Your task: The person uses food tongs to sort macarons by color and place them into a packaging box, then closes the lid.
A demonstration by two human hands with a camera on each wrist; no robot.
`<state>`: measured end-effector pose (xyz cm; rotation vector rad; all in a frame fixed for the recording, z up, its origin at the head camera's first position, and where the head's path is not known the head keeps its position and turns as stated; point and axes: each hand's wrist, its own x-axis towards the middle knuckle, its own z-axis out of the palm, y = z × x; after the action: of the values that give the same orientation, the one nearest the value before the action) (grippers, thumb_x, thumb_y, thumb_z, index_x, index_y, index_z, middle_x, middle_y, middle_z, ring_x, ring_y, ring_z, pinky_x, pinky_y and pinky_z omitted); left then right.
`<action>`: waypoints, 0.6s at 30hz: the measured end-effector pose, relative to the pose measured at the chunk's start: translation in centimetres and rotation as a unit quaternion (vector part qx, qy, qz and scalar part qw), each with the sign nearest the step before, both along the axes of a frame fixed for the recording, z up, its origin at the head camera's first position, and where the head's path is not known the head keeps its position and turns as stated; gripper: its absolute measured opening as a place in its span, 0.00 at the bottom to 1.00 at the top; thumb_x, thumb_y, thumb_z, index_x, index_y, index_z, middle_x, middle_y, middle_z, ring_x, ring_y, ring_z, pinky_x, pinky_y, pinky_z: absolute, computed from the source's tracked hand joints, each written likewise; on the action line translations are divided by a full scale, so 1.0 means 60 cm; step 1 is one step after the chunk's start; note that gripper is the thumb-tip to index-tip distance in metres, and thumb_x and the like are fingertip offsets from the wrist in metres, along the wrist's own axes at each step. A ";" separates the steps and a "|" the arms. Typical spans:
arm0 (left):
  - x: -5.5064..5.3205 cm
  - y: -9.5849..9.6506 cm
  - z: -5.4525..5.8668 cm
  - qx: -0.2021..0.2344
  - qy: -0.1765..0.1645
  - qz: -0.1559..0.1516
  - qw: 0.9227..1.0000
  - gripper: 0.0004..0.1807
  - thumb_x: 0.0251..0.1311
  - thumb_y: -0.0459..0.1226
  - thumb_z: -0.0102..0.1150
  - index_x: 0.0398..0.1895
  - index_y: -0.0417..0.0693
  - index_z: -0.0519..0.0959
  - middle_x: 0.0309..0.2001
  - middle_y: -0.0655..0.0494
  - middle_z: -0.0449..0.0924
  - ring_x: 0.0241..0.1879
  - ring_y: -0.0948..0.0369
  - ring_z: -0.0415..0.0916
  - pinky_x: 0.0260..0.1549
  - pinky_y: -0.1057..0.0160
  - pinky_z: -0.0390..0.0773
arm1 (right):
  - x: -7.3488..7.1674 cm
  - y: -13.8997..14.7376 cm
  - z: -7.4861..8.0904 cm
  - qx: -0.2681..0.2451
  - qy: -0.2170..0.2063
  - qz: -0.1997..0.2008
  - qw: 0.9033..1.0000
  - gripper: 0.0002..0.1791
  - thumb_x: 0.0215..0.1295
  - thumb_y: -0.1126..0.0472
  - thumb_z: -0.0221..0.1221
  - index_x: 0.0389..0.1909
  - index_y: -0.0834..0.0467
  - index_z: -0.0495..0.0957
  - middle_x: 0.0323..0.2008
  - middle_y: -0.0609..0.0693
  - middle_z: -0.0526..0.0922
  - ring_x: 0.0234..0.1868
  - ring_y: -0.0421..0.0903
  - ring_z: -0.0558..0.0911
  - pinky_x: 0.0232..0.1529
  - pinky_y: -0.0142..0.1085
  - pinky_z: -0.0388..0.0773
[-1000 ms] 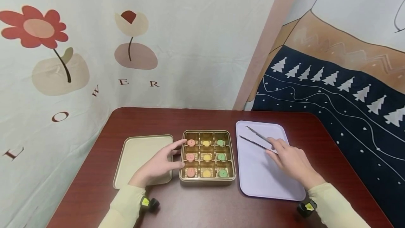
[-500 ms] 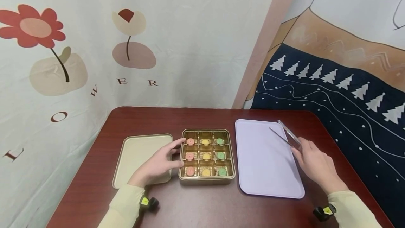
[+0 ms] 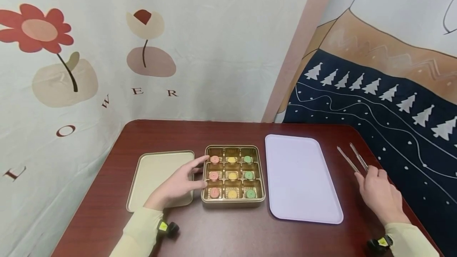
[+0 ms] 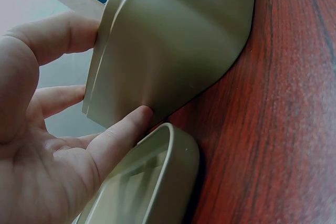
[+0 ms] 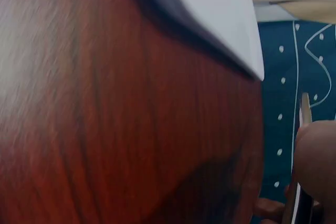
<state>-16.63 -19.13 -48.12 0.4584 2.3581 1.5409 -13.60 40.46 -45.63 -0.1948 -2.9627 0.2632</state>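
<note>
My left hand (image 3: 176,184) rests its fingertips and thumb on the left side of a gold tin (image 3: 233,205). The left wrist view shows these fingers fairly straight against the tin's wall (image 4: 173,40). Inside, a gold divider parts the tin into compartments. Each holds a small round cookie-like piece: pink ones (image 3: 214,192) on the left, yellow ones (image 3: 232,194) in the middle, green ones (image 3: 250,194) on the right. At the table's right side, my right hand (image 3: 383,196) grips metal tongs (image 3: 348,160), their tips apart with nothing between them.
A lilac tray (image 3: 301,177) with nothing on it lies between the tin and my right hand. Left of the tin, partly under my left hand, lies a flat gold lid (image 3: 157,171). Printed cloth (image 3: 228,50) hangs behind the dark red table (image 3: 235,233).
My right hand has carried the tongs rightward, from over the tray to beyond its right edge, and their tips now point up and left. My left hand has stayed at the tin.
</note>
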 end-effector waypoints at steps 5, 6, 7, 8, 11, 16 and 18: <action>0.001 0.001 0.001 -0.004 0.003 -0.001 1.000 0.49 0.59 0.36 0.73 0.83 0.48 0.59 0.78 0.39 0.64 0.72 0.34 0.67 0.71 0.29 0.63 | 0.004 0.017 -0.007 0.000 -0.027 -0.028 0.999 0.25 0.81 0.54 0.52 0.43 0.77 0.62 0.38 0.78 0.64 0.21 0.64 0.75 0.17 0.60 0.74; 0.001 0.001 0.002 -0.004 0.004 -0.002 1.000 0.49 0.59 0.36 0.73 0.83 0.48 0.59 0.77 0.39 0.64 0.72 0.35 0.67 0.71 0.30 0.64 | 0.004 0.020 -0.010 0.001 -0.027 -0.029 0.999 0.25 0.81 0.55 0.52 0.43 0.77 0.62 0.37 0.78 0.64 0.21 0.65 0.75 0.17 0.61 0.74; 0.002 0.001 0.002 -0.004 0.003 -0.002 1.000 0.50 0.59 0.36 0.73 0.83 0.48 0.59 0.77 0.39 0.65 0.72 0.35 0.67 0.71 0.30 0.64 | 0.005 0.023 -0.012 0.002 -0.029 -0.031 0.999 0.25 0.81 0.55 0.52 0.42 0.78 0.62 0.36 0.77 0.64 0.21 0.66 0.75 0.17 0.60 0.73; 0.002 0.001 0.002 -0.002 0.002 -0.002 1.000 0.49 0.59 0.36 0.73 0.83 0.48 0.59 0.77 0.39 0.64 0.72 0.35 0.67 0.71 0.30 0.64 | 0.005 0.025 -0.014 0.004 -0.031 -0.032 0.999 0.25 0.80 0.55 0.52 0.41 0.78 0.62 0.35 0.77 0.65 0.22 0.66 0.75 0.17 0.61 0.74; 0.002 0.002 0.003 -0.001 0.002 -0.004 1.000 0.50 0.60 0.36 0.73 0.83 0.48 0.58 0.78 0.40 0.63 0.72 0.35 0.67 0.71 0.29 0.62 | 0.006 0.032 -0.018 0.007 -0.039 -0.038 0.998 0.25 0.80 0.55 0.52 0.39 0.78 0.63 0.32 0.77 0.66 0.24 0.70 0.76 0.17 0.61 0.73; 0.002 0.001 0.005 -0.002 0.003 -0.003 1.000 0.49 0.60 0.37 0.73 0.83 0.49 0.58 0.80 0.40 0.61 0.72 0.34 0.66 0.71 0.26 0.59 | 0.006 0.039 -0.025 0.007 -0.060 -0.052 0.997 0.25 0.79 0.55 0.52 0.35 0.78 0.63 0.31 0.79 0.67 0.27 0.75 0.76 0.19 0.64 0.74; 0.002 0.001 0.004 -0.002 0.000 -0.001 1.000 0.50 0.60 0.37 0.74 0.83 0.50 0.59 0.79 0.40 0.61 0.72 0.33 0.66 0.71 0.26 0.59 | 0.006 0.040 -0.029 0.005 -0.067 -0.058 0.996 0.26 0.79 0.55 0.51 0.35 0.78 0.63 0.31 0.80 0.67 0.29 0.77 0.75 0.20 0.65 0.74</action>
<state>-16.49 -19.10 -47.86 0.4591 2.3612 1.5346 -13.26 42.86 -47.35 -0.3965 -3.0688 0.2282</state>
